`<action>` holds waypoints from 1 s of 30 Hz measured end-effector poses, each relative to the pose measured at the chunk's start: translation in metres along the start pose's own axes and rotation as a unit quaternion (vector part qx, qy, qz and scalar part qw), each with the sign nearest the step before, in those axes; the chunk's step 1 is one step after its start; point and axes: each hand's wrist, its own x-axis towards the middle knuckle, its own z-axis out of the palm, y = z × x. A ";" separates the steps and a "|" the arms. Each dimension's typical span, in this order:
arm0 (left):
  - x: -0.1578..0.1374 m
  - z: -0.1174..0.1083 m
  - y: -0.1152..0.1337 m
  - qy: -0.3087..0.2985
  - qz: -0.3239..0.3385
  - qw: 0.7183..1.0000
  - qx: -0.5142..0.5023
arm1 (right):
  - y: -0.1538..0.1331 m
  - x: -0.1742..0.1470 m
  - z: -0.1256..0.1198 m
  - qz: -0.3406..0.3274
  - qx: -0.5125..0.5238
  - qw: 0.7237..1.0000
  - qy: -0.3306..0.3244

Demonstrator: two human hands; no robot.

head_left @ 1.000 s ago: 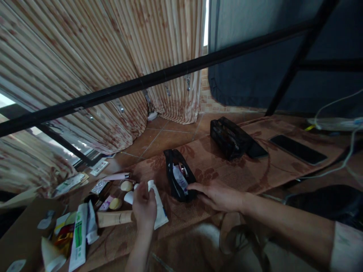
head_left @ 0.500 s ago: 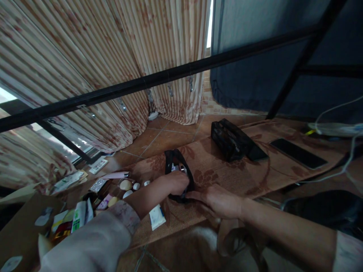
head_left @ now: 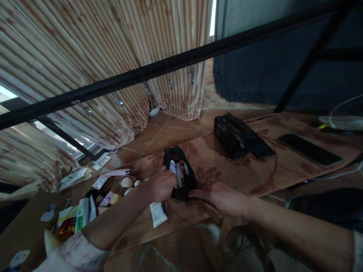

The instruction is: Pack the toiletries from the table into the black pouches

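A small black pouch (head_left: 191, 180) stands unzipped on the brown patterned cloth (head_left: 198, 151). Inside it I see a whitish tube (head_left: 172, 166) and a few other small cosmetic-like items, one with a dark reddish label (head_left: 183, 167). My left hand (head_left: 163, 186) is at the pouch's left side with curled fingers beside the tube; its fingertips are hidden, so what it holds cannot be made out. My right hand (head_left: 219, 198) grips the pouch's near right edge, index finger along the rim. Just below my left wrist lies a white-and-blue packet (head_left: 158, 214).
Loose cosmetics, including round pale items (head_left: 127, 182) and a pink stick (head_left: 117, 172), lie on the left. A cardboard box (head_left: 22, 223) stands beyond them. Another black bag (head_left: 235, 138) and a phone (head_left: 309, 149) are on the right. A dark metal bar (head_left: 170, 68) crosses above.
My left hand has drawn back leftward from inside the pouch, uncovering the items in it. My right hand stays at the pouch edge. The view has shifted slightly.
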 end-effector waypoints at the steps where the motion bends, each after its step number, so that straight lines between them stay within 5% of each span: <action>1: 0.003 0.003 0.002 -0.002 -0.006 1.000 -0.010 | 0.000 0.000 0.000 -0.001 0.000 1.000 -0.001; 6: 0.019 0.010 0.008 0.002 0.002 0.997 -0.080 | -0.002 -0.001 0.000 -0.002 0.007 1.000 0.006; 10: 0.011 -0.008 0.014 0.035 0.015 0.997 -0.062 | -0.003 -0.003 0.001 -0.011 0.004 0.999 0.031; 15: -0.029 -0.020 0.026 0.173 -0.039 0.970 -0.164 | -0.009 -0.003 -0.002 -0.036 0.021 0.998 0.037; 17: -0.049 -0.006 0.034 0.268 -0.103 0.928 -0.237 | -0.009 -0.003 -0.004 -0.038 0.031 0.997 0.052; 20: -0.071 0.040 0.049 0.410 -0.243 0.819 -0.318 | -0.002 -0.004 -0.004 -0.017 0.049 0.995 0.084; 22: -0.080 0.075 0.058 0.450 -0.330 0.754 -0.345 | 0.007 -0.006 -0.003 0.007 0.060 0.992 0.111; 26: -0.089 0.121 0.067 0.421 -0.369 0.765 -0.317 | 0.020 -0.010 0.000 0.039 0.080 0.984 0.152; 30: -0.100 0.122 0.059 0.431 -0.381 0.776 -0.260 | 0.024 -0.010 0.004 0.047 0.083 0.985 0.143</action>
